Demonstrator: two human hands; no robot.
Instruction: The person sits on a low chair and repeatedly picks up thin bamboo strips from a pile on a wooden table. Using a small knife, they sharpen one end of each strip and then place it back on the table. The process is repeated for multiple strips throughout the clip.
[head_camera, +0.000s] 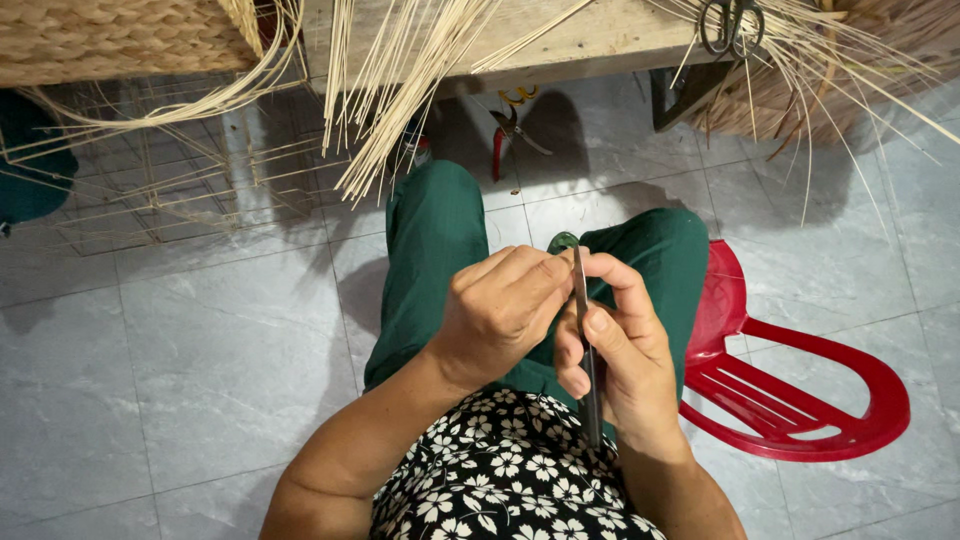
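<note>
A red plastic chair (800, 390) stood on the grey tiled floor (180, 340). Pale reed strips (380, 110) hung off a wooden surface (590, 35), beside a woven basket (110, 35). Red-handled pruners (505, 135) lay beneath; scissors (730, 25) rested above.

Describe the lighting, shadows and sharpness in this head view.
Head view: soft, even light with faint glare on the grey floor tiles; dim shadows under the wooden bench; both hands, left hand and right hand, and the thin strip are sharp.

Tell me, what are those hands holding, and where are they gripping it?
A thin grey strip: the right hand pinches its middle, the left hand grips its upper end.
</note>
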